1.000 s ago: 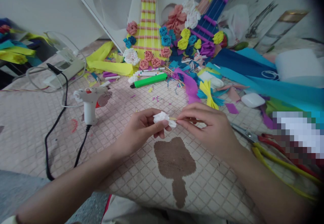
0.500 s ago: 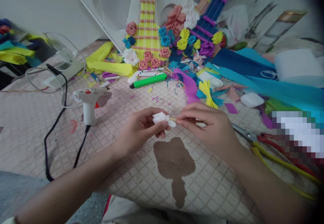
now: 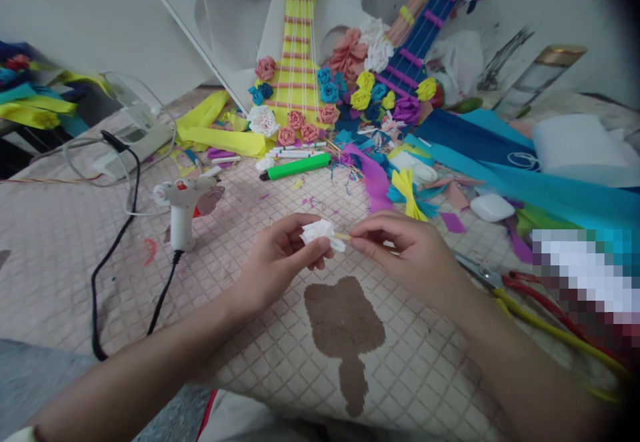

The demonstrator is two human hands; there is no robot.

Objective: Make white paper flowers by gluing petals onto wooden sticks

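Observation:
Between the thumb and fingers of my left hand (image 3: 285, 249) is a crumpled piece of white crepe paper (image 3: 320, 231), gathered like a small flower. A thin wooden stick (image 3: 343, 236) runs from the paper towards the right. My right hand (image 3: 407, 245) pinches the stick near the paper; the rest of it is hidden by the fingers. Both hands are raised over the front of the table, above a brown patch (image 3: 345, 315) in its quilted cover. Scissors (image 3: 480, 270) with red and yellow handles lie beside my right wrist.
On the left stands a white glue gun (image 3: 183, 212) with a black cord (image 3: 95, 295). A green marker (image 3: 297, 166) lies ahead. Behind it are a yellow paper guitar (image 3: 295, 89), a blue one (image 3: 413, 55) and paper scraps. Blue crepe paper (image 3: 480, 155) spreads at the right.
The view has shifted slightly, showing more of the guitars' tops. My right hand has drawn back a little from the white paper, so more of the stick shows between the hands.

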